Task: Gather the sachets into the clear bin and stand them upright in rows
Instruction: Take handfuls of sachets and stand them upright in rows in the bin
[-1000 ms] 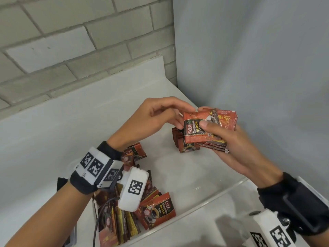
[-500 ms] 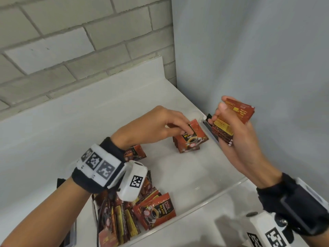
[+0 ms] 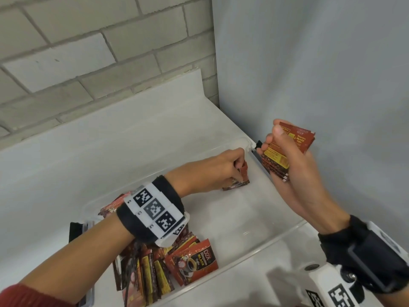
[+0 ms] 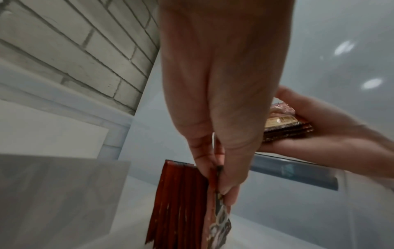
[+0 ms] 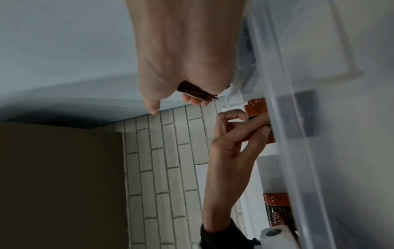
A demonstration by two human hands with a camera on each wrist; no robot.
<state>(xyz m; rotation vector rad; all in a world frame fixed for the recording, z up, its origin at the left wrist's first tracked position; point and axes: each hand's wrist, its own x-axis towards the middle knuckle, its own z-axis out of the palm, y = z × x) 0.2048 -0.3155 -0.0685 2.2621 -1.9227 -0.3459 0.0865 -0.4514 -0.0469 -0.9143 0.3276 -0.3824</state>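
Left end of the clear bin (image 3: 285,237): a loose heap of sachets (image 3: 155,275), some flat, some on edge with yellow strips showing. The topmost sachet (image 3: 192,263) lies face up; its print reads "D2X" and "BLACK", with a coffee-cup picture on a red-brown ground. Further small print is too fine to read. The right wrist view catches "D2X" again through the bin wall.

The left wrist carries a white band (image 3: 155,212) with three black-and-white square markers.

Centre-right, far end of bin: the left hand (image 3: 205,173) reaches down inside. Thumb and fingers pinch one sachet (image 4: 219,217) by its upper edge, holding it on edge against a short row of upright sachets (image 4: 179,202). The row stands on the bin floor, red-brown edges packed face to face, close to the far wall. The pinched sachet touches the row on its right side. Coffee-cup artwork is visible at its lower corner, blurred.

Right, above the bin's right rim: the right hand (image 3: 294,173) clasps a small stack of sachets (image 3: 285,149), thumb on top, fingers beneath. The back faces show: a yellow text panel, not legible, and "BLACK" on the upper red part. The stack tilts, upper edge toward the grey wall (image 3: 321,63).

A white marker block (image 3: 332,291) sits at the right wrist on a black strap.

The bin rests on a white counter (image 3: 66,165) with a grey brick wall (image 3: 88,52) behind.
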